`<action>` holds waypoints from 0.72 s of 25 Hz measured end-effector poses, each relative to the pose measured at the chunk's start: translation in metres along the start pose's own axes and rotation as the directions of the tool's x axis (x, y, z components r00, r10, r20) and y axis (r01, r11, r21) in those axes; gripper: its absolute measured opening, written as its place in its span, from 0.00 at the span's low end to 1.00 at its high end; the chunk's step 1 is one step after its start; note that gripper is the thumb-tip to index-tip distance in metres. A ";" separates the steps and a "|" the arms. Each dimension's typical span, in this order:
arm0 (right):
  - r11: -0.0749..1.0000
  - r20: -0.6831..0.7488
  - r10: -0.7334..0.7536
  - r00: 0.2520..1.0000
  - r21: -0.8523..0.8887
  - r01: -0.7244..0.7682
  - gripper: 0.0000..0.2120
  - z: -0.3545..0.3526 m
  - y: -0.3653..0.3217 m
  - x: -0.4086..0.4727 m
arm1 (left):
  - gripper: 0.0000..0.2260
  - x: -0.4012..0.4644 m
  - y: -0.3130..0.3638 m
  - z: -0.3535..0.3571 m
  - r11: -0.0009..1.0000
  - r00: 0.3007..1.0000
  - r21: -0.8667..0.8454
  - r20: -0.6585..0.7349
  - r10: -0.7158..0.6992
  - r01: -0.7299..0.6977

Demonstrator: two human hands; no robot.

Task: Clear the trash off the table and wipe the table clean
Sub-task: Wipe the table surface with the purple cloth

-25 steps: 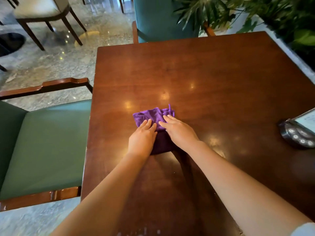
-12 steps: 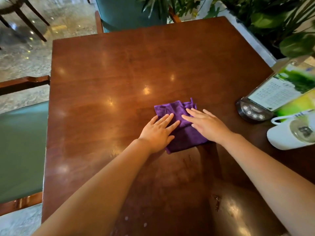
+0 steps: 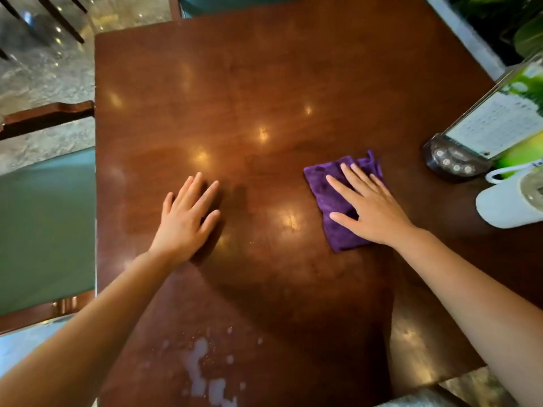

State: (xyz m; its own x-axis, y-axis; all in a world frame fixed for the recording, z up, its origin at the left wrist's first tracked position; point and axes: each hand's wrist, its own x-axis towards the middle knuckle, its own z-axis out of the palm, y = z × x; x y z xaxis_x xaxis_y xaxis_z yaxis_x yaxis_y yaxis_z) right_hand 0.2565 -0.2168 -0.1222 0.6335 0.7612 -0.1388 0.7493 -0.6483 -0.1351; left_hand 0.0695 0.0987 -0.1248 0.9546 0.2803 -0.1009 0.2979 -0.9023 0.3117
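A folded purple cloth lies on the dark wooden table, right of the middle. My right hand presses flat on the cloth with its fingers spread, covering the cloth's right half. My left hand rests flat on the bare wood to the left, fingers apart, holding nothing. A whitish spill with small drops sits near the table's front edge, below my left forearm.
At the right edge stand a dark call-button base holding a menu card, and a white mug-like container. A green-seated wooden chair stands left of the table. Plants line the far right.
My left hand has come off the cloth and moved left onto bare wood. My right hand has slid the cloth rightward alone. The view has tilted down, showing the spill.
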 end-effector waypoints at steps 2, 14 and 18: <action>0.997 -0.023 0.057 0.998 -0.050 -0.058 0.33 0.014 -0.007 -0.001 | 0.24 -0.020 -0.025 -0.001 0.994 0.996 0.110 0.082 -0.039 0.030; 0.998 -0.103 -0.064 0.993 -0.030 0.062 0.35 0.040 -0.146 0.001 | 0.28 -0.044 -0.040 0.014 0.977 0.997 0.204 0.023 -0.077 0.070; 0.939 -0.053 -0.342 0.938 -0.051 0.340 0.34 0.049 -0.170 -0.002 | 0.28 -0.045 -0.040 0.015 0.976 0.998 0.207 -0.007 -0.062 0.062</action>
State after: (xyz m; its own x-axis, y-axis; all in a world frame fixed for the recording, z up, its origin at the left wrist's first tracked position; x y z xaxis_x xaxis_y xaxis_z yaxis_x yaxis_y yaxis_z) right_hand 0.1188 -0.1089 -0.1467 0.3483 0.9368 -0.0325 0.9287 -0.3495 -0.1241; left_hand 0.0147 0.1173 -0.1467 0.9344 0.3377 -0.1135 0.3491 -0.9315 0.1024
